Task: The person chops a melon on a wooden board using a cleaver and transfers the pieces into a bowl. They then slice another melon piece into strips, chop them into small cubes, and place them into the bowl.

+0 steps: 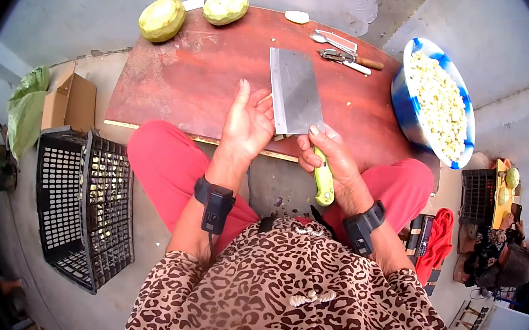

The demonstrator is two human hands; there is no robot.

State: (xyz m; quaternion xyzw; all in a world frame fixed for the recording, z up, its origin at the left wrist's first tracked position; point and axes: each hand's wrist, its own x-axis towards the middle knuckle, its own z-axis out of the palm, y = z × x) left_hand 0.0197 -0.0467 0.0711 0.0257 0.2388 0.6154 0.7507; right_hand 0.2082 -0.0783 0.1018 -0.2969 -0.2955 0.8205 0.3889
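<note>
My right hand [341, 161] is closed around the green handle of a cleaver [297, 94], its thumb near the base of the blade. The broad metal blade points away from me over the red table [189, 78]. Beside the blade's left edge, my left hand [247, 124] is open with the palm up and the thumb stretched out. Its fingertips go partly out of sight behind the blade. A small pale bit shows just below the blade's lower edge.
Two peeled pale-green fruits [162, 20] sit at the table's back left. A spoon [321, 38], peelers [342, 58] and a wooden-handled tool [370, 64] lie at the back right, near a blue-and-white basin [404, 116] of chopped pieces. Black crates [66, 188] stand left; another person [495, 256] sits far right.
</note>
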